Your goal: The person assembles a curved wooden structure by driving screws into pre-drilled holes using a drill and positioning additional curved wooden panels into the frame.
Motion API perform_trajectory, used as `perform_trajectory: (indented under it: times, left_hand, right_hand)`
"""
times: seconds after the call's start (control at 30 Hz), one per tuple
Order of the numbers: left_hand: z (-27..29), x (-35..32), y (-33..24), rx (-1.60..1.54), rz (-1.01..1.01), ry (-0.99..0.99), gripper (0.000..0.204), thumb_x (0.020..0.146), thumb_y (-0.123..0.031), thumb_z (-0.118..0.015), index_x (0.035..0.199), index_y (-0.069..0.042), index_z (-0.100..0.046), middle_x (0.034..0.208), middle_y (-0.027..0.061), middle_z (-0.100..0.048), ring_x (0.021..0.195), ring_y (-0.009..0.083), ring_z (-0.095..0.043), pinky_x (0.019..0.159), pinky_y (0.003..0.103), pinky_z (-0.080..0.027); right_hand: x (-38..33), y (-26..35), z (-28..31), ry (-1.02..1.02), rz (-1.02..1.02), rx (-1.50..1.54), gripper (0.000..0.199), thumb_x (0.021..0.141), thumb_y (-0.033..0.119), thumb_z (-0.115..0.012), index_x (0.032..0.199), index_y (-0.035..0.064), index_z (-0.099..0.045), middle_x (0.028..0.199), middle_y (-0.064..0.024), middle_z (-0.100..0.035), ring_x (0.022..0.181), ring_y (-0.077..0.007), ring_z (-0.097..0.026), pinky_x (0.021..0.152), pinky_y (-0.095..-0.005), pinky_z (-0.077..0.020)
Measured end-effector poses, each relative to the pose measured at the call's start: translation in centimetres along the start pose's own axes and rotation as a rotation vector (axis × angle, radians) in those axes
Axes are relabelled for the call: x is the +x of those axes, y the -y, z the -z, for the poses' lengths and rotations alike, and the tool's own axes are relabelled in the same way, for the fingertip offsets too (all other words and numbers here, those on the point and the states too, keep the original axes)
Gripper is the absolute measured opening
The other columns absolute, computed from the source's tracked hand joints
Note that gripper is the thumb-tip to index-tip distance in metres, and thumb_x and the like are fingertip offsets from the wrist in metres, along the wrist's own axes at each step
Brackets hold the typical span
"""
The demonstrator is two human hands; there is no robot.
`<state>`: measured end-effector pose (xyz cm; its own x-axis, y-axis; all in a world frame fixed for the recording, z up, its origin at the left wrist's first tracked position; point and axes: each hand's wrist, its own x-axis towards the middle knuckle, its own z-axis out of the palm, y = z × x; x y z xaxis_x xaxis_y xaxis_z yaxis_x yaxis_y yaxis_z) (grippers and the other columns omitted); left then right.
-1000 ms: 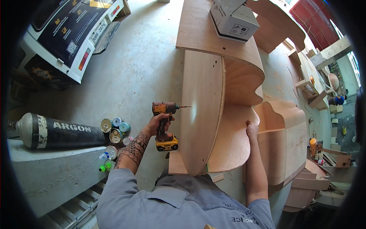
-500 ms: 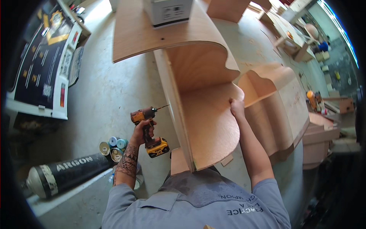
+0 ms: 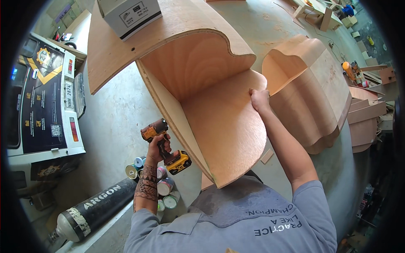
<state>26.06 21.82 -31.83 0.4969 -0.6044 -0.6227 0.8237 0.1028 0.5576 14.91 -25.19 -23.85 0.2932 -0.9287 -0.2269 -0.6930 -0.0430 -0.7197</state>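
My left hand (image 3: 160, 147) is wrapped round the grip of a yellow-and-black cordless drill (image 3: 154, 130), held just left of a plywood piece. The drill's nose points up and right toward the outer face of the side board (image 3: 166, 114); its bit does not show clearly. My right hand (image 3: 260, 100) is closed on the rounded right edge of the plywood panel (image 3: 225, 126). This panel meets the side board and a wavy-edged upright panel (image 3: 202, 63). Across the top lies a curved plywood sheet (image 3: 181, 23), with a white cardboard box (image 3: 130, 17) on it.
A second curved plywood piece (image 3: 310, 92) stands on the floor at right, with wood offcuts (image 3: 365, 114) beyond. At lower left lie a black gas cylinder (image 3: 99, 206) and several cans (image 3: 165, 185). A white vehicle (image 3: 46, 97) is parked at far left.
The view has shifted, and the plywood piece now appears tilted further left. The drill bit, plain before against the side board, no longer shows clearly. Both hands keep their holds.
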Motion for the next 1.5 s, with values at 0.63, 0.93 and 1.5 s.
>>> perform_trajectory:
  times: [0.63,0.93,1.5]
  left_hand:
    - [-1.2,-0.2,-0.1,-0.059,0.010,0.022,0.030,0.097,-0.035,-0.062,0.101,-0.005,-0.065,0.069,0.0010,-0.059,0.054,0.0122,-0.055,0.055,0.029,-0.051]
    - [-1.1,0.4,0.2,-0.062,0.012,0.036,0.030,0.097,-0.035,-0.063,0.102,-0.005,-0.065,0.069,0.0011,-0.059,0.054,0.0128,-0.056,0.055,0.029,-0.052]
    - [-1.6,0.8,0.4,-0.058,0.029,0.047,0.033,0.098,-0.038,-0.062,0.102,-0.006,-0.064,0.069,0.0005,-0.057,0.054,0.0124,-0.054,0.057,0.030,-0.052]
  right_hand:
    - [1.7,-2.3,-0.9,0.077,0.134,0.014,0.051,0.083,0.030,-0.076,0.106,-0.0153,-0.072,0.109,-0.0328,-0.074,0.106,-0.0376,-0.074,0.096,-0.0431,-0.0538]
    - [1.7,-2.4,-1.0,0.070,0.119,-0.004,0.050,0.083,0.029,-0.075,0.106,-0.0158,-0.072,0.107,-0.0323,-0.075,0.103,-0.0367,-0.074,0.095,-0.0429,-0.0540]
    - [1.4,-1.6,-0.6,0.157,0.048,0.031,0.066,0.083,0.026,-0.076,0.121,-0.0237,-0.055,0.125,-0.0394,-0.065,0.121,-0.0438,-0.065,0.108,-0.0446,-0.0477]
